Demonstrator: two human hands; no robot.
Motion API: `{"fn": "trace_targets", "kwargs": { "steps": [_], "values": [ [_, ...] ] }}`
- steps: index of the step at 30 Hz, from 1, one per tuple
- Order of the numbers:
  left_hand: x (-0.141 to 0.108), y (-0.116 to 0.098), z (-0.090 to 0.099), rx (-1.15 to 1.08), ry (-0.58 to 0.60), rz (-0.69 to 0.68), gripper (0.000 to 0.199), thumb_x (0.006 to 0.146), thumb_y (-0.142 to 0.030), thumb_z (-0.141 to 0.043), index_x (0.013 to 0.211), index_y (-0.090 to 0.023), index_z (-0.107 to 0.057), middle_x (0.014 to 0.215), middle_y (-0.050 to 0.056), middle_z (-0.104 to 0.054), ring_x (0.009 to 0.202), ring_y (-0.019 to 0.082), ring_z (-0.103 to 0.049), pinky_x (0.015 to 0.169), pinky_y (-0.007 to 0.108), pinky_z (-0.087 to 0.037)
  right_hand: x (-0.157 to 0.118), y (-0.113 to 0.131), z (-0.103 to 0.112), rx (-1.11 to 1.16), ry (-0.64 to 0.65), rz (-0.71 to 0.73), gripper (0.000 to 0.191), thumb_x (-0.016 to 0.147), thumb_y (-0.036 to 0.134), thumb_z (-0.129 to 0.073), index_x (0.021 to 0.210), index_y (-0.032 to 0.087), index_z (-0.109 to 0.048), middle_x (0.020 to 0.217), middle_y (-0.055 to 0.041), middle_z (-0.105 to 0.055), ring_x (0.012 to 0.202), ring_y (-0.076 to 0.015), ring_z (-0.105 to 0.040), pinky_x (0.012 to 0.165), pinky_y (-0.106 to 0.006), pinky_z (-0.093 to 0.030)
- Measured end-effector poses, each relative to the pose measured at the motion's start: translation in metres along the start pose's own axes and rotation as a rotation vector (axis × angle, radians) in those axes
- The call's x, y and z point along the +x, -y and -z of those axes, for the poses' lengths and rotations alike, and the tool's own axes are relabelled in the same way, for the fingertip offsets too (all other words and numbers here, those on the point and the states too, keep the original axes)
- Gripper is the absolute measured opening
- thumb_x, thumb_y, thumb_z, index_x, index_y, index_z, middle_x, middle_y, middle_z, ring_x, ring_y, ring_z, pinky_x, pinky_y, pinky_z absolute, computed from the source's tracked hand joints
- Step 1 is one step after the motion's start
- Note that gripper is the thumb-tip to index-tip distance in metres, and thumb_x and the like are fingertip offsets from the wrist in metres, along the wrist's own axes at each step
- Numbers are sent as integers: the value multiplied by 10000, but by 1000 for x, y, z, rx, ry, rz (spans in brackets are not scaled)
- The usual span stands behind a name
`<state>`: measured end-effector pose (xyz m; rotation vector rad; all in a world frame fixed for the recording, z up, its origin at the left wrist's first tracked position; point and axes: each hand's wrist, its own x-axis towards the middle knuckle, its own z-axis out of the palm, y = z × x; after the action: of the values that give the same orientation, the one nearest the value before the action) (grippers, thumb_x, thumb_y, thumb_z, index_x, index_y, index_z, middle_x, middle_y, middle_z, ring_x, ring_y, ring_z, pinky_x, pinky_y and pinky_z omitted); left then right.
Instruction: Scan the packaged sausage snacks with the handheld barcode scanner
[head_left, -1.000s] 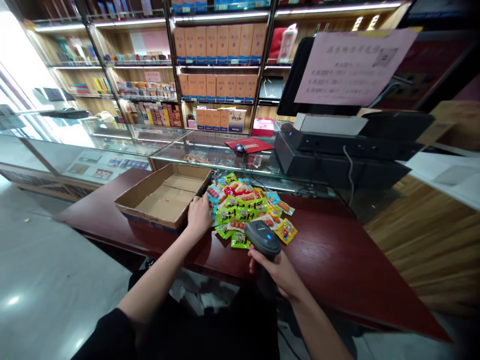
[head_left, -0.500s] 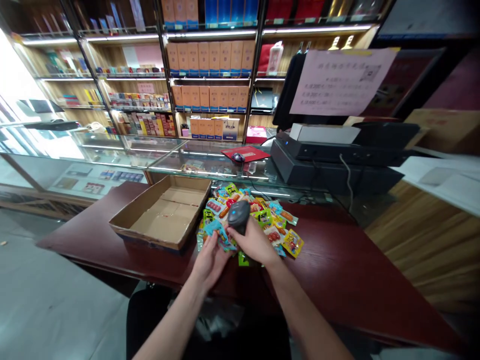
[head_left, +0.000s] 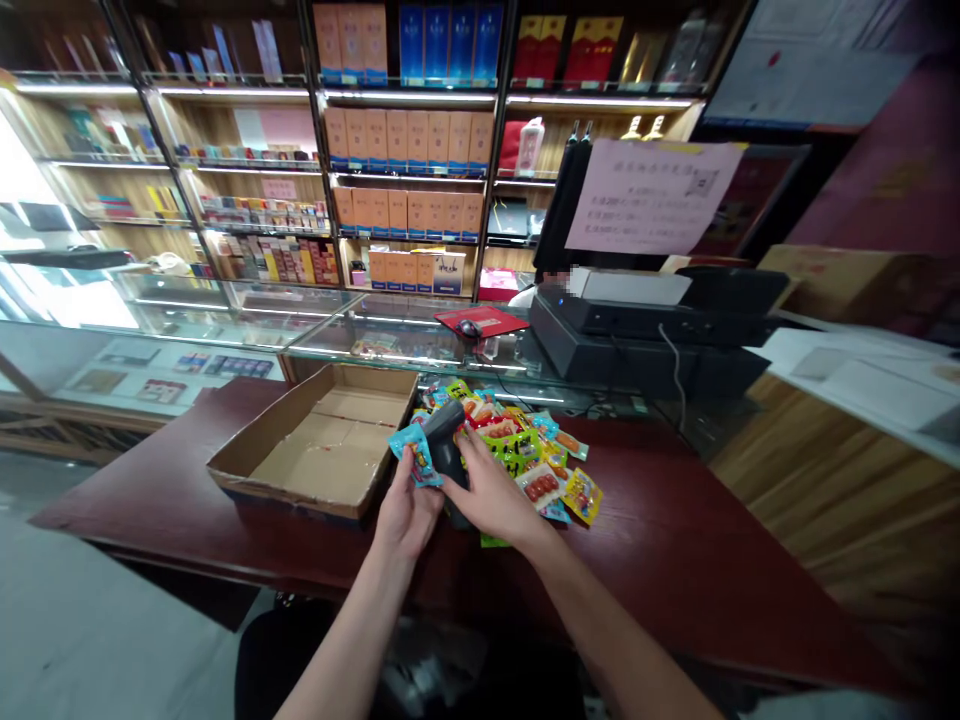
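Note:
My left hand (head_left: 407, 512) pinches a blue snack packet (head_left: 415, 452) by its lower part. Close beside it, my right hand (head_left: 491, 487) is wrapped round a dark barcode scanner (head_left: 447, 440), whose head points left toward the packet. Behind and to the right of my hands lies a heap of small snack packets (head_left: 517, 450) in green, yellow, red and blue, some showing sausages. A yellow packet (head_left: 582, 496) lies at the heap's right edge. To the left, an open shallow cardboard box (head_left: 319, 440) stands on the dark red table (head_left: 637, 560).
A glass display counter (head_left: 352, 325) runs behind the table, bearing a mouse (head_left: 469, 328) on a red mat (head_left: 499, 321). At right stand a black till (head_left: 585, 340) and a screen with a paper notice (head_left: 649, 195). Shelves of boxed goods (head_left: 409, 140) line the back.
The blue packet has been raised and shifted left in my left hand. The scanner has turned from facing up and forward to pointing left at the packet. The view has also shifted slightly.

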<state>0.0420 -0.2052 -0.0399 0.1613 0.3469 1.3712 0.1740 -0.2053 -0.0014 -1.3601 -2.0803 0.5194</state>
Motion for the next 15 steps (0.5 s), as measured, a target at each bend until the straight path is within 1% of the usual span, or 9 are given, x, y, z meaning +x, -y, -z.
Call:
{"fn": "trace_targets", "kwargs": {
  "steps": [3, 7, 9, 10, 12, 13, 15],
  "values": [
    [-7, -9, -13, -35, -5, -29, 257, 968, -346, -490, 959, -203, -703, 919, 24, -748, 896, 150, -700, 870, 280, -546, -2, 14, 15, -54, -73, 29, 625, 877, 431, -581, 1422, 161, -438, 1547, -165, -325, 1453, -293, -267, 1165, -463, -288],
    [-20, -16, -22, -59, -51, -73, 278, 981, -338, -465, 927, -202, -701, 815, 13, -739, 780, 122, -695, 877, 284, -543, -2, 32, 26, -123, -81, 99, 538, 901, 449, -557, 1352, 157, -528, 1512, -163, -388, 1412, -293, -348, 1141, -449, -330],
    [-27, -18, -23, -59, -44, -99, 294, 985, -357, -449, 939, -212, -701, 838, 16, -740, 817, 129, -693, 911, 303, -533, 2, 42, 30, -179, -86, 124, 514, 904, 457, -553, 1310, 141, -566, 1495, -187, -403, 1383, -322, -387, 1119, -481, -351],
    [-29, -20, -23, -52, -38, -111, 289, 979, -374, -457, 943, -222, -701, 864, 16, -742, 852, 139, -693, 928, 317, -528, 4, 48, 34, -210, -114, 147, 511, 898, 464, -565, 1288, 135, -581, 1499, -197, -393, 1380, -341, -383, 1114, -504, -348],
    [-33, -23, -22, -25, -32, -133, 255, 949, -411, -508, 935, -245, -702, 902, 10, -739, 911, 161, -687, 947, 342, -522, 11, 64, 48, -278, -241, 235, 471, 879, 441, -607, 1238, 137, -608, 1539, -189, -327, 1419, -378, -297, 1136, -564, -284],
    [-35, -24, -20, -8, -27, -144, 233, 926, -428, -545, 925, -256, -702, 906, 6, -735, 928, 171, -683, 948, 352, -523, 15, 74, 56, -311, -326, 301, 411, 875, 396, -623, 1205, 150, -622, 1570, -159, -273, 1451, -390, -212, 1156, -595, -218],
    [-38, -26, -17, 31, -13, -161, 214, 876, -460, -611, 910, -268, -700, 900, 6, -725, 962, 197, -677, 941, 380, -529, 23, 100, 77, -355, -483, 448, 232, 899, 262, -587, 1114, 204, -651, 1606, -47, -207, 1485, -385, -40, 1166, -657, -71]
  ]
}}
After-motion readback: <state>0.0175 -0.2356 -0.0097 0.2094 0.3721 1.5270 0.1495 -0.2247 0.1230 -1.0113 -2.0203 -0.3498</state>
